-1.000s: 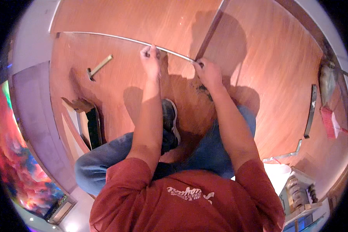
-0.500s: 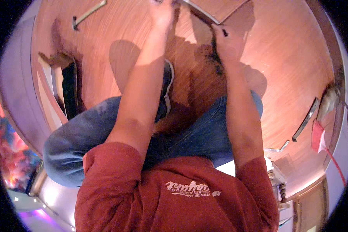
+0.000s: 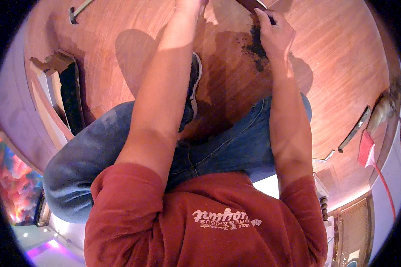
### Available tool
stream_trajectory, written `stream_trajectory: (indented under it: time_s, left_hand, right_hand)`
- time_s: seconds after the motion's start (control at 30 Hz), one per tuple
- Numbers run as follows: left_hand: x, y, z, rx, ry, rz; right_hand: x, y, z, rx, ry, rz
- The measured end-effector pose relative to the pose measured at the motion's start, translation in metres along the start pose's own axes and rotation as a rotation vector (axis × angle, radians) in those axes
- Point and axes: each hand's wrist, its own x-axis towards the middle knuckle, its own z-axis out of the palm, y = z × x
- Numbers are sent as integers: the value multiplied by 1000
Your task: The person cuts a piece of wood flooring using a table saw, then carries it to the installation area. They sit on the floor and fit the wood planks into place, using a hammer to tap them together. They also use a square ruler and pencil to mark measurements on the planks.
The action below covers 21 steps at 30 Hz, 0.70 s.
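Observation:
My right hand (image 3: 277, 38) is closed at the top of the view, thumb and fingers pinching the end of a dark strip with a pale edge (image 3: 253, 4). The strip runs up past the upper edge, so its far part is hidden. My left hand (image 3: 191, 3) is mostly cut off by the same edge; its fingers do not show. Dark crumbs or a stain (image 3: 255, 46) mark the wooden floor (image 3: 329, 62) beside my right hand. A hammer (image 3: 75, 14) lies at the upper left, apart from both hands.
A long box with a dark side and torn cardboard end (image 3: 71, 93) lies on the left near the wall. On the right are a dark strip (image 3: 354, 129), a red brush-like head with a red handle (image 3: 366, 149) and a crumpled bag-like thing (image 3: 381, 111). My shoe (image 3: 194, 84) rests between my arms.
My right hand has moved slightly right and upward with the strip, uncovering more of the dark crumbs. My left hand has shifted up, further out of view. The view has also shifted a little.

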Motion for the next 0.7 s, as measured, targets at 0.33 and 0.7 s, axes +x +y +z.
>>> stream_trajectory:
  time_s: [0.33,0.7]
  left_hand:
    - [-10,17,7,-110,-16,-69]
    - [-15,19,9,-207,-51,-177]
  right_hand:
    - [-2,-3,1,90,-12,11]
    - [1,-3,-2,60,-30,34]
